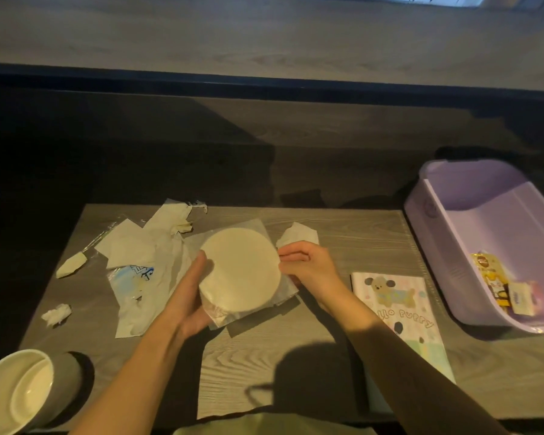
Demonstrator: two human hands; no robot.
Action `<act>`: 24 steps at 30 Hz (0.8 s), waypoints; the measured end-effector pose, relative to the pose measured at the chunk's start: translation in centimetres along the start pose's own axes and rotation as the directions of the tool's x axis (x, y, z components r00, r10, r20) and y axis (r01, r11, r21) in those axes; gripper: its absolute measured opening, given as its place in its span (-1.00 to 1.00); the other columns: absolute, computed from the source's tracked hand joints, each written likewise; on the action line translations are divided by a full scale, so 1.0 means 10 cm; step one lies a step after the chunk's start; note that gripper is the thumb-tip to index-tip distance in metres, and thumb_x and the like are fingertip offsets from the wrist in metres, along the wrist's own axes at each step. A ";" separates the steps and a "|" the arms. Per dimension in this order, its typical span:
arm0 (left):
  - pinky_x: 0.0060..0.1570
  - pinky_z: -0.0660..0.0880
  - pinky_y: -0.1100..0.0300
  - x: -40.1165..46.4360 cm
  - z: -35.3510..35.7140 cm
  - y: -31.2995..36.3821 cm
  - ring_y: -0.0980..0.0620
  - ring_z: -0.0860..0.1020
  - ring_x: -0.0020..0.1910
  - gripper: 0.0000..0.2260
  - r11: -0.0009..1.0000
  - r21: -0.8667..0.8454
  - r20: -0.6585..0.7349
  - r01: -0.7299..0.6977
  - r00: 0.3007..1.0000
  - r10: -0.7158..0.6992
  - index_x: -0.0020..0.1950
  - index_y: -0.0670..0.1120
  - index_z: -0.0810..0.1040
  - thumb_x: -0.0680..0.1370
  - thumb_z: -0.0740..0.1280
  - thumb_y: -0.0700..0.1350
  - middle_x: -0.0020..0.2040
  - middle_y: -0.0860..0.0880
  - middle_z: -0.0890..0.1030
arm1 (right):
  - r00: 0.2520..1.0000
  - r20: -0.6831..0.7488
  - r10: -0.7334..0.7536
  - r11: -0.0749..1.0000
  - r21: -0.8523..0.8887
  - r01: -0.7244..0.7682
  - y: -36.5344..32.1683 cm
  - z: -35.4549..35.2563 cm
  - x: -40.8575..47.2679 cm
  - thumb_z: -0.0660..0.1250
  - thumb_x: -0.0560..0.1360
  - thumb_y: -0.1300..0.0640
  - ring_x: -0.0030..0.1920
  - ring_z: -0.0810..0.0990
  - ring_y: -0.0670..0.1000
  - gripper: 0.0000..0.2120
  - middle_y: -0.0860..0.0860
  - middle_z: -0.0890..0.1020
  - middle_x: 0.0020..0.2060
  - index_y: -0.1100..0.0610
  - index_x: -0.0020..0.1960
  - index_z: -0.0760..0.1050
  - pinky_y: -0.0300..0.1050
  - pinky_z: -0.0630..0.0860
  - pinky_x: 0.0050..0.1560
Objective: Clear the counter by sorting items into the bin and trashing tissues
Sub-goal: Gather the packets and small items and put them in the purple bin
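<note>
A round white pack in clear plastic wrap is held just above the grey counter at the centre. My left hand grips its left and lower edge. My right hand pinches its right edge. Behind the right hand lies a crumpled white tissue. Another crumpled tissue sits at the left. A lilac plastic bin stands at the right with a few small packets in its near corner.
Torn white and blue wrappers and a small folded paper piece litter the left side. A "Hello Puppy" printed pack lies right of centre. A white round trash can stands at the lower left, below the counter's edge.
</note>
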State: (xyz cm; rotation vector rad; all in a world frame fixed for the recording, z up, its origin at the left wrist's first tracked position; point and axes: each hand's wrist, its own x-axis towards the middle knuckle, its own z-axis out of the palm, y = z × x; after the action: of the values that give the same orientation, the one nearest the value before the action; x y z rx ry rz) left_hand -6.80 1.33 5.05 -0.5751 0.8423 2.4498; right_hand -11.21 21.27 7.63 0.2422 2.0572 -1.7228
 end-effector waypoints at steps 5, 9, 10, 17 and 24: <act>-0.20 0.60 -0.04 0.03 -0.06 -0.04 -0.20 0.65 -0.04 -0.04 0.994 0.107 -0.099 0.021 0.995 -0.010 0.29 -0.19 0.46 -0.11 0.63 -0.17 0.01 -0.20 0.68 | 0.988 -0.154 -0.016 0.991 -0.133 -0.005 0.16 -0.07 0.12 0.36 0.46 0.27 -0.08 0.61 0.07 -0.88 0.02 0.63 -0.17 0.07 -0.11 0.58 -0.06 0.55 -0.04; -0.17 0.60 -0.06 0.03 -0.09 -0.05 -0.21 0.62 0.02 -0.14 0.990 0.141 -0.126 0.031 0.992 -0.013 0.27 -0.19 0.48 -0.03 0.60 -0.20 0.03 -0.21 0.67 | 0.992 -0.018 -0.127 0.749 -0.657 0.084 0.37 -0.20 0.17 0.30 0.51 0.29 0.09 0.56 0.06 -0.79 0.07 0.60 0.06 0.16 0.11 0.58 -0.14 0.46 0.13; -0.17 0.60 -0.06 0.03 -0.08 -0.05 -0.20 0.64 0.00 -0.16 0.988 0.148 -0.119 0.033 0.993 -0.015 0.24 -0.18 0.50 -0.04 0.61 -0.19 0.01 -0.21 0.68 | 0.992 0.045 -0.119 0.688 -0.717 0.115 0.42 -0.20 0.17 0.31 0.51 0.26 0.14 0.54 0.07 -0.77 0.08 0.59 0.12 0.14 0.15 0.57 -0.10 0.46 0.17; -0.22 0.63 -0.03 0.03 0.00 -0.06 -0.15 0.69 -0.15 -0.29 0.981 0.185 -0.061 0.051 0.997 -0.041 0.09 -0.15 0.54 -0.05 0.62 -0.19 -0.11 -0.18 0.72 | 0.986 0.030 -0.167 0.516 -0.849 0.113 0.49 -0.18 0.17 0.36 0.47 0.10 0.08 0.48 0.07 -0.95 0.06 0.54 0.01 0.04 -0.07 0.54 -0.07 0.38 0.08; -0.16 0.63 -0.02 0.04 0.04 -0.07 -0.15 0.65 -0.07 -0.33 0.970 0.232 -0.075 0.067 0.996 -0.051 0.15 -0.13 0.51 0.06 0.57 -0.23 -0.13 -0.16 0.72 | 0.959 -0.261 -0.111 0.968 -0.247 0.044 0.09 -0.26 0.07 0.40 0.46 0.11 -0.21 0.53 -0.05 -0.86 -0.02 0.56 -0.27 0.16 -0.04 0.54 -0.25 0.41 -0.30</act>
State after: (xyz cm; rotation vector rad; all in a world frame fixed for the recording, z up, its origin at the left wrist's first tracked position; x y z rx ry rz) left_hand -6.81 2.24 4.84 -0.5900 1.1083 2.2457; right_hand -12.05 23.90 6.88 0.3427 2.4823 -1.5354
